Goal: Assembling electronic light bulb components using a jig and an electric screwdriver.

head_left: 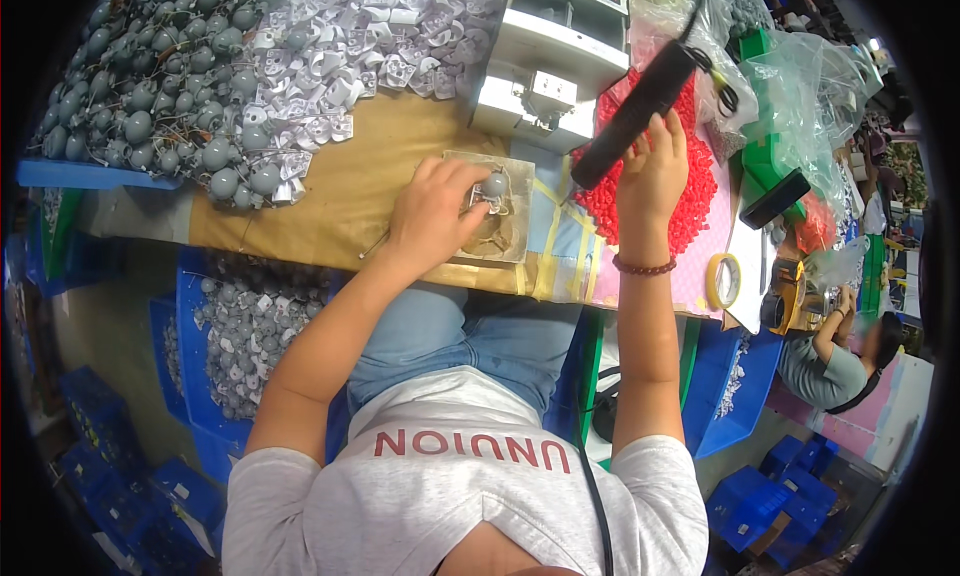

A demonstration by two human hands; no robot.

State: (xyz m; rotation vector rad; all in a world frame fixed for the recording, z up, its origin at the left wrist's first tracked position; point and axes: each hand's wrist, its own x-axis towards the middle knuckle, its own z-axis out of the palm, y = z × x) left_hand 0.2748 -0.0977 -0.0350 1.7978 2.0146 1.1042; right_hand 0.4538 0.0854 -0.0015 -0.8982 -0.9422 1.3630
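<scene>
My left hand [435,211] is closed around a small assembly of a grey ball [495,184] and a white plastic part. Its thumb and forefinger press against the sides. The assembly sits on a square, clear-edged block [510,238] at the front of the bench. My right hand [655,171], a beaded bracelet at its wrist, is raised beside a black electric screwdriver [640,111]. Those fingers are stretched out along the tool, not wrapped round it. The screwdriver hangs slanted from a cord, its lower end above a heap of small red plastic parts [690,211].
Piles of grey ball parts [140,126] and white plastic parts [400,36] cover the back left. A white machine [545,61] stands behind the block. A yellow tape roll [723,280] lies at right. Blue bins [190,316] stand below. Another person [835,366] works at far right.
</scene>
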